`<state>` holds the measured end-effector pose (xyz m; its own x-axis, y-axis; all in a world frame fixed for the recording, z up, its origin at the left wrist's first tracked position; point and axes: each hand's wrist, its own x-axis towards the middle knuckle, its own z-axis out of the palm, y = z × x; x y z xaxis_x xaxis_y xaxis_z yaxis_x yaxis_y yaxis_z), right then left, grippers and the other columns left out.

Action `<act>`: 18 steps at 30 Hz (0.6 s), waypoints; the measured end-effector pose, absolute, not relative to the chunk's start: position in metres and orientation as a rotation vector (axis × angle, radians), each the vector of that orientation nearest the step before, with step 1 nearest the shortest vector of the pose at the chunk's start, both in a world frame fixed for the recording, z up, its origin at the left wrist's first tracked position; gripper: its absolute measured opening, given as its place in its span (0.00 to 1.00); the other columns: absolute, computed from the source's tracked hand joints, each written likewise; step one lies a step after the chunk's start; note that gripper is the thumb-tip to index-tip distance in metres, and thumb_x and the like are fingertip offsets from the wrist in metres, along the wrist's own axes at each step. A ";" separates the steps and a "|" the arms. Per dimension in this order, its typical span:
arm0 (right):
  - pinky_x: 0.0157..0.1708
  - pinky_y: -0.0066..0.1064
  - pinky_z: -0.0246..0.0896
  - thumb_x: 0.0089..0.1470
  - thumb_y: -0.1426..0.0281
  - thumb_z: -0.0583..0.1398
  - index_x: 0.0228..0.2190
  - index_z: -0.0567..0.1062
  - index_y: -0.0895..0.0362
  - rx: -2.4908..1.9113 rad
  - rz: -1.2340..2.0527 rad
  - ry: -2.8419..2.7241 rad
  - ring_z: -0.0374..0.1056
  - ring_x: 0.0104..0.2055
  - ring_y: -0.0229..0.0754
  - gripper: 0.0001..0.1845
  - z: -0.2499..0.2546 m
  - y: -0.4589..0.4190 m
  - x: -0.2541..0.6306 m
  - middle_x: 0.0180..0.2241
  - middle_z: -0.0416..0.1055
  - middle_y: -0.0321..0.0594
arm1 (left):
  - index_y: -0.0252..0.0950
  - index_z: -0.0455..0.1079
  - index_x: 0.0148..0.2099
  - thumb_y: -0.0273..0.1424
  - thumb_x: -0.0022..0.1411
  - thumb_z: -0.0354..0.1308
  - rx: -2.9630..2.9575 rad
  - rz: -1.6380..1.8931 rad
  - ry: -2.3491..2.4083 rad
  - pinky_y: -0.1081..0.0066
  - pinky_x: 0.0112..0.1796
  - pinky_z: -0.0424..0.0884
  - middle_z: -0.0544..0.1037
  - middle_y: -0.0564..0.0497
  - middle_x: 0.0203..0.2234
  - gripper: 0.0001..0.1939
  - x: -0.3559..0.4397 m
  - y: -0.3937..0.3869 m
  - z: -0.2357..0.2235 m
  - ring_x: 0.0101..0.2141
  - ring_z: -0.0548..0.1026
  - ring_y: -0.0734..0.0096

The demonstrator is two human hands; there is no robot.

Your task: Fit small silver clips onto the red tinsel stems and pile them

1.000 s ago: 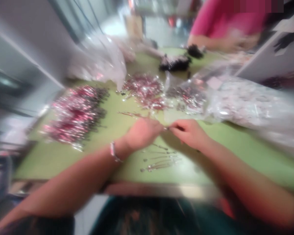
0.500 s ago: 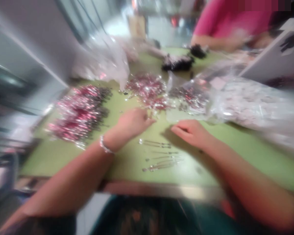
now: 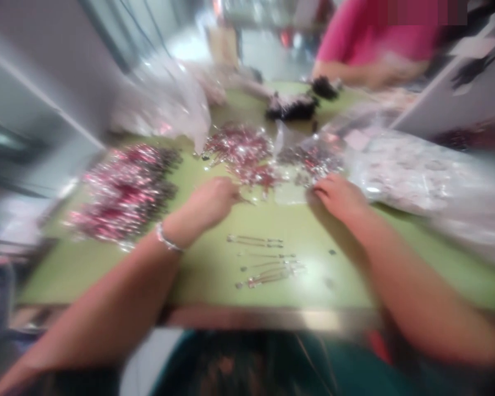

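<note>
A: Where're the person's hands rn?
B: L hand is over the green table, just on the near side of the mid heap of pink, shiny pcs. R hand is by the near edge of the small clear bag, w/ more pcs in or on it.

A: Fingers?
B: L ones bent, tips drawn together; smth thin seems to poke out past them, but too blurry, can't tell if it's gripped. R ones curled down at the bag's edge; can't tell if they've got hold of anything.

A: And the thin strands?
B: Several lie loose, roughly side by side, on the table btwn the forearms, nearer the front edge. Small blobs at the ends. Big pile of similar-looking pcs off to the L.

A: How'd one handle?
B: Prob. v. light, thin & bendy, maybe a bit slick if the shine's metal or plastic. Likely easy to kink, & heaped ones could snag each other.

A: Where to take hold?
B: Fingertip pinch near an end, just behind the blob, prob. best; mid-strand it'd likely sag. Light touch, no hard squeeze.
</note>
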<state>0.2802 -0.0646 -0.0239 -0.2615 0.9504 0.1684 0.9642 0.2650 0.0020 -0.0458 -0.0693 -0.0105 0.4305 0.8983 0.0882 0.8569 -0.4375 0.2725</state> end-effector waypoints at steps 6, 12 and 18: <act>0.33 0.36 0.58 0.59 0.69 0.54 0.37 0.77 0.55 -1.818 -0.097 -2.403 0.67 0.41 0.47 0.12 -0.023 -0.064 0.265 0.41 0.72 0.45 | 0.35 0.72 0.31 0.26 0.59 0.55 2.452 0.424 1.473 0.68 0.34 0.66 0.74 0.48 0.30 0.06 -0.034 -0.078 -0.014 0.32 0.71 0.66; 0.34 0.36 0.58 0.61 0.69 0.52 0.39 0.74 0.56 -1.842 -0.095 -2.399 0.67 0.42 0.48 0.11 -0.026 -0.064 0.259 0.42 0.71 0.47 | 0.34 0.66 0.30 0.23 0.61 0.51 2.511 0.578 1.337 0.64 0.40 0.68 0.71 0.47 0.30 0.07 -0.030 -0.075 -0.008 0.35 0.69 0.66; 0.33 0.36 0.57 0.63 0.67 0.51 0.41 0.74 0.57 -1.925 -0.100 -2.469 0.67 0.41 0.48 0.14 -0.018 -0.070 0.254 0.44 0.70 0.49 | 0.36 0.65 0.34 0.24 0.62 0.52 2.121 1.001 1.441 0.67 0.36 0.69 0.73 0.50 0.30 0.03 -0.029 -0.074 0.006 0.31 0.69 0.71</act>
